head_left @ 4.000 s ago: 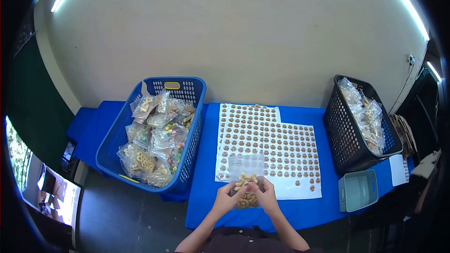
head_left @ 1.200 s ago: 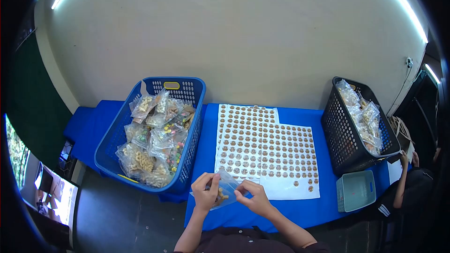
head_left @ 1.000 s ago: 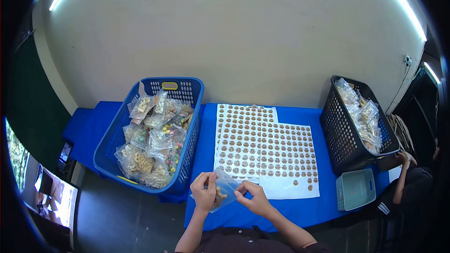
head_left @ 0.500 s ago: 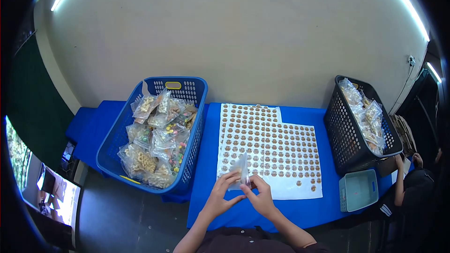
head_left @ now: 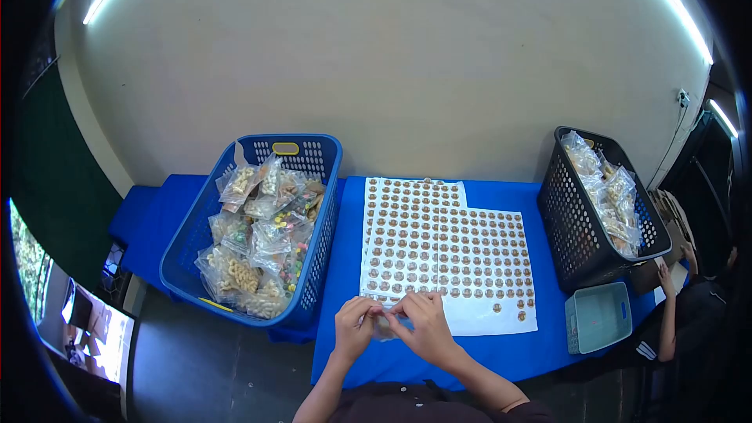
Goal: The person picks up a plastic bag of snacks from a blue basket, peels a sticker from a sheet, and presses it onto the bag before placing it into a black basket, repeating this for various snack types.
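Note:
A small clear plastic bag point(head_left: 384, 332) hangs low over the near edge of the sticker sheet, mostly hidden behind my fingers. My left hand point(head_left: 356, 327) is closed in a pinch on the bag's upper left edge. From the other side my right hand point(head_left: 424, 327) pinches the same edge, its thumb and fingertips almost meeting the left ones. What the bag contains cannot be made out. Beneath and beyond the hands lie white sheets point(head_left: 478, 317) covered in rows of round brown stickers.
To the left stands a blue basket point(head_left: 335, 211) heaped with bagged snacks point(head_left: 243, 270). A black basket point(head_left: 560, 227) with more bags point(head_left: 619, 196) is on the right, a pale green tray point(head_left: 599, 345) before it. Blue cloth point(head_left: 345, 266) covers the table. Another person's hand point(head_left: 666, 282) shows far right.
Both hands have come lower and closer together, and the bag, upright before, now hangs below the fingers. At far right, the other person's hands have shifted.

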The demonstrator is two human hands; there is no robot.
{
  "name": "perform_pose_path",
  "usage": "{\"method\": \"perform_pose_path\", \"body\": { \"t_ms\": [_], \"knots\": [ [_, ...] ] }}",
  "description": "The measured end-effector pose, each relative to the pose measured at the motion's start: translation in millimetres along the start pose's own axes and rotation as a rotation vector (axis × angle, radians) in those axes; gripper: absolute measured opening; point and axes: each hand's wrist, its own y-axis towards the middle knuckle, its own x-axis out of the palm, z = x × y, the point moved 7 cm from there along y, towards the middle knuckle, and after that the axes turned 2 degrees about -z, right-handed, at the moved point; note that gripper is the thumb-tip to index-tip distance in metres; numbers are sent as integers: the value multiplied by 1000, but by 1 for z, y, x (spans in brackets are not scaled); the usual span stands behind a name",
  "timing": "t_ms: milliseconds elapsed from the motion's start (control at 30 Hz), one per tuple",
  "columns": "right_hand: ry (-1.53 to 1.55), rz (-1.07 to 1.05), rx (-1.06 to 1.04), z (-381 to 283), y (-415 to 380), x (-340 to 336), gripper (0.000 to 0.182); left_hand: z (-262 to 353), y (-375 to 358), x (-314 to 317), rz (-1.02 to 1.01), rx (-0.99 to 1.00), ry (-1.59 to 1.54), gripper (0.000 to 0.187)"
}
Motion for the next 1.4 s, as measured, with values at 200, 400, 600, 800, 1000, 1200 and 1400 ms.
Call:
{"method": "perform_pose_path", "body": {
  "t_ms": [200, 400, 600, 800, 1000, 1200, 1400],
  "knots": [
    [148, -83, 14, 10, -16, 16, 13, -4, 4, -12, 193, -73, -18, 18],
    [445, -84, 132, 32, -31, 13, 14, -11, 7, -4, 169, -129, -88, 18],
    [664, -58, 386, 88, -59, 24, 15, -53, 10, -19, 309, -341, -582, 27],
    [1397, -285, 820, 88, -101, 103, 31, -46, 18, 19, 96, -370, -1528, 26],
    [1742, -310, 758, 59, -90, 94, 28, -43, 11, 53, -24, -547, -1717, 52],
    [1379, -10, 650, 92, -74, 56, 22, -28, -13, 54, -188, -650, -1321, 65],
    [1369, -18, 706, 87, -79, 62, 25, -46, -23, 64, -185, -734, -931, 29]
  ]
}}
